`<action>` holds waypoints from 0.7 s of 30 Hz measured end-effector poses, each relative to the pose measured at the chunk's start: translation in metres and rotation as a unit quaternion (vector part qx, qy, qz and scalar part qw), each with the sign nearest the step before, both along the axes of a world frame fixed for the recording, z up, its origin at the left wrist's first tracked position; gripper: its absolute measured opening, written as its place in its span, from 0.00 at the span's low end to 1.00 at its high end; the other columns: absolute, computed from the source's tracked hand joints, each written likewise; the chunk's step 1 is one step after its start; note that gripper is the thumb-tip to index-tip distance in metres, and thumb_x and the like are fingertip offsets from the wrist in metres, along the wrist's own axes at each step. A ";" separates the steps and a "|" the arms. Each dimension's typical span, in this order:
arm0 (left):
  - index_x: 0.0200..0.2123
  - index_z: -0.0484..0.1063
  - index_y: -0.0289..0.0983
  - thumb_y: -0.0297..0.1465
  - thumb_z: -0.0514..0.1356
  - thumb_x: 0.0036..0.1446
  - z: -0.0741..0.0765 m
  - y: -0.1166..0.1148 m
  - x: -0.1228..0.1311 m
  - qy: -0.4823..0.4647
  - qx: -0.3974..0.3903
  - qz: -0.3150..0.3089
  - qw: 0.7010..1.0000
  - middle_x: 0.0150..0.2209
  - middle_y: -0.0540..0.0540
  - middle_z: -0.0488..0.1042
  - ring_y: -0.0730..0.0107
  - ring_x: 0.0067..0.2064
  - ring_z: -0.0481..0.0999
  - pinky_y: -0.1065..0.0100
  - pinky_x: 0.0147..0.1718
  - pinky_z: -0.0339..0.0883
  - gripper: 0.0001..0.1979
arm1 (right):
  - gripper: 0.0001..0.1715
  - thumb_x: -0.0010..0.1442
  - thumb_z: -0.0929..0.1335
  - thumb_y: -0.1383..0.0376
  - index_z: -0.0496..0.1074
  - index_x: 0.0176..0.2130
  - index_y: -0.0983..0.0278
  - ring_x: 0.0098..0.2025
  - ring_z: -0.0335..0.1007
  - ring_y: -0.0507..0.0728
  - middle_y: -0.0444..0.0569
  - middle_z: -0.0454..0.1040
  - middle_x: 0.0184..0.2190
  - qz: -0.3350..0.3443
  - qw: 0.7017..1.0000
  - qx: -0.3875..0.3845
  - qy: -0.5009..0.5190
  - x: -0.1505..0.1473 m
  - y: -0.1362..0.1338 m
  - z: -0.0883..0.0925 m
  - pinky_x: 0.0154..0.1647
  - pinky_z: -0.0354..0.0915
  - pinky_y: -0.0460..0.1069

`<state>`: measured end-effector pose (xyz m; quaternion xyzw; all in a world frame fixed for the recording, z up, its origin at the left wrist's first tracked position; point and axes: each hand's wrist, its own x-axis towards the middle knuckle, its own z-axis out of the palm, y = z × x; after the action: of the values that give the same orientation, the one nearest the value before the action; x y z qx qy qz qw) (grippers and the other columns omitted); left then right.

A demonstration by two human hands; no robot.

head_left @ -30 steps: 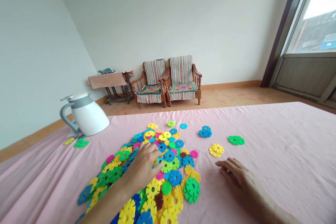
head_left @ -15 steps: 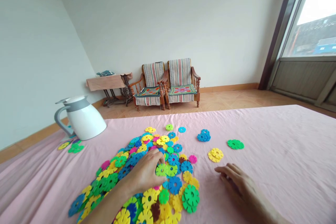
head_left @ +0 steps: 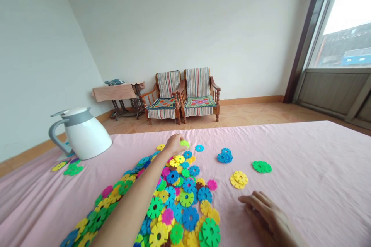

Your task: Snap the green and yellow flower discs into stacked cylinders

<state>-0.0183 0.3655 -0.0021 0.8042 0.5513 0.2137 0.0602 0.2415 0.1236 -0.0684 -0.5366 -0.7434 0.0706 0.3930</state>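
My left hand (head_left: 174, 144) reaches across the pile to the far side of the table. Its fingers are closed on a lime-green notched plastic disc (head_left: 184, 144), low over the cloth; whether another disc lies beneath is hidden. Under my forearm spreads a pile of colourful notched discs (head_left: 173, 177). My right hand (head_left: 265, 212) rests on the cloth at the right, fingers loosely extended and holding nothing. Just beyond its fingertips lie overlapping yellow discs (head_left: 239, 180). Blue discs (head_left: 225, 156), green discs (head_left: 262, 166) and a single light-blue disc (head_left: 199, 148) lie farther off.
A white and grey jug (head_left: 87, 135) stands at the table's left, with a few green discs (head_left: 73, 169) near its base. The pink cloth (head_left: 313, 170) covers the table. Beyond its far edge are two wooden armchairs (head_left: 199, 102) and a cloth-covered sewing machine table (head_left: 114, 92).
My left hand has moved from the middle of the pile to the far edge, taking a lime-green disc with it. My right hand stays nearly in place. The view has shifted slightly.
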 end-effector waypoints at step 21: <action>0.24 0.72 0.37 0.38 0.65 0.33 0.013 -0.023 -0.007 0.156 -0.111 0.104 0.976 0.29 0.44 0.77 0.60 0.36 0.76 0.72 0.28 0.61 0.13 | 0.15 0.62 0.57 0.64 0.70 0.41 0.60 0.34 0.67 0.54 0.49 0.70 0.30 0.006 1.000 -0.014 0.016 -0.002 -0.001 0.003 0.33 0.65 0.48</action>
<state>-0.0250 0.3427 0.0112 0.7541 0.6549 0.0282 0.0401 0.2390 0.1223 -0.0650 -0.5362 -0.7394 0.0923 0.3966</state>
